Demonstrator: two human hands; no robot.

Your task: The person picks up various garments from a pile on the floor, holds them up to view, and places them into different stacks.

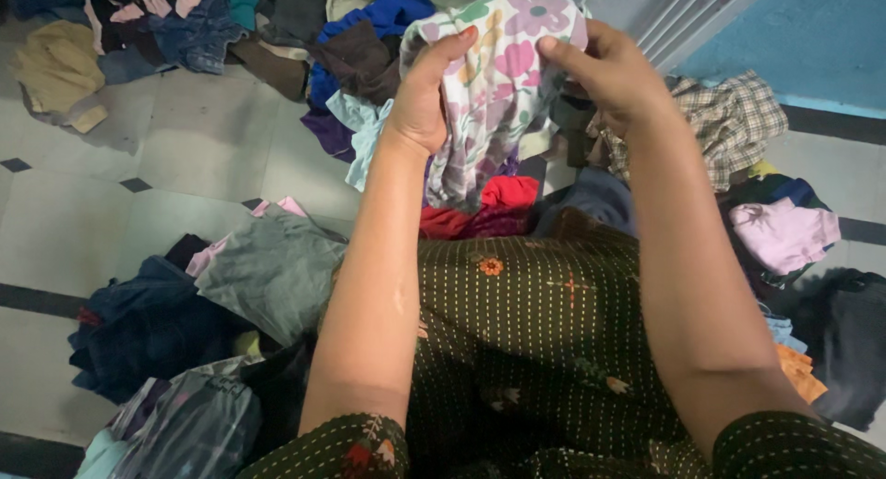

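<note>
Floral cloth (494,82) is up in both hands right now, top middle of the frame, held out in front of the person's lap. It's white with pink, purple and green flowers, and it hangs down crumpled, its lower end dangling just above a red garment (498,197). Left hand (426,91) is closed on the cloth's left edge, thumb on the front and fingers wrapped behind. Right hand (609,73) pinches the upper right corner, thumb pressed across the fabric.

As for how far along things are, I'd say barely started, going by what's lying around. The cloth itself isn't flat or folded at all, just bunched between the two hands. Everything else is loose heaps on the tiled floor (175,156): a grey garment (277,267) and dark blue clothes (138,322) at lower left, a big mixed pile (277,27) across the top with blue, brown and denim bits, a yellowish piece (55,68) at upper left, a checked shirt (729,119) and a pink top (784,234) on the right side. I can't spot a neat stack anywhere in view, so nothing looks finished yet. Pretty much the whole lot seems left to go through, this one piece included.
</note>
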